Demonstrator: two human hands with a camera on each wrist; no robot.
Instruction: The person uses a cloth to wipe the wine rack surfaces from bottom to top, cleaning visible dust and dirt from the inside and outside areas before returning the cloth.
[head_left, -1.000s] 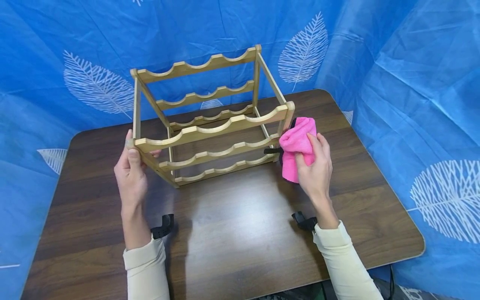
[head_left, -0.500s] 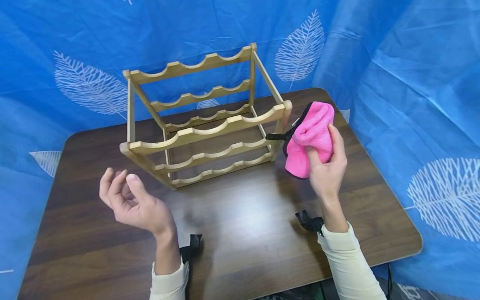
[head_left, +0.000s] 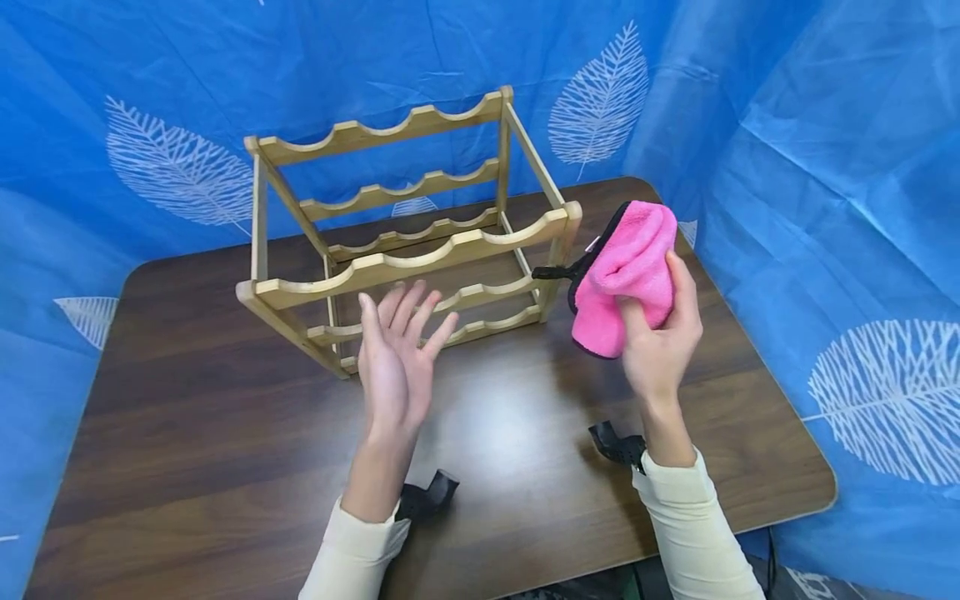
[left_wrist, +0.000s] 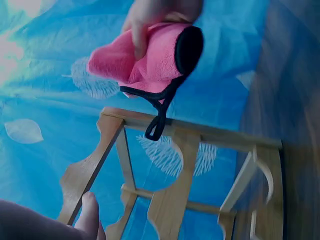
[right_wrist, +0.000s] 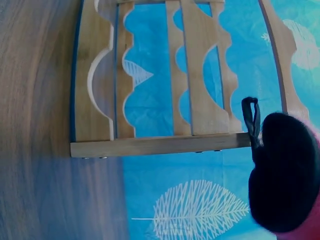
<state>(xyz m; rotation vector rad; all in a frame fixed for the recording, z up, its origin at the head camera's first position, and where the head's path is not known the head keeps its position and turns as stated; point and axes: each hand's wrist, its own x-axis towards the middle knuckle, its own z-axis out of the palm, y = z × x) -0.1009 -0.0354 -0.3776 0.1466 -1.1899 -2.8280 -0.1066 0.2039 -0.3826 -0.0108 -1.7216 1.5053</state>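
A light wooden wine rack (head_left: 420, 260) with scalloped rails stands toward the back of the table. My right hand (head_left: 660, 350) pinches a bunched pink cloth (head_left: 637, 267) with black edging, held up just right of the rack's front right post. A black loop (left_wrist: 159, 120) hangs from the cloth, seen in the left wrist view. In front of the rack my left hand (head_left: 397, 358) is raised, palm showing and fingers spread, holding nothing. Whether its fingertips touch the rails cannot be told. The right wrist view shows the rack's side bar (right_wrist: 160, 146) beside the cloth.
The brown wooden table (head_left: 187, 467) has rounded corners. Blue curtains (head_left: 787, 250) with white leaf prints hang behind and to the right. Black camera mounts (head_left: 427, 496) are strapped at both wrists. A dark cable (head_left: 772, 558) hangs below the table's right front edge.
My left hand has let go of the rack's front left corner and moved right, its fingers opening out. My right hand has drawn the cloth away from the right post, to the right.
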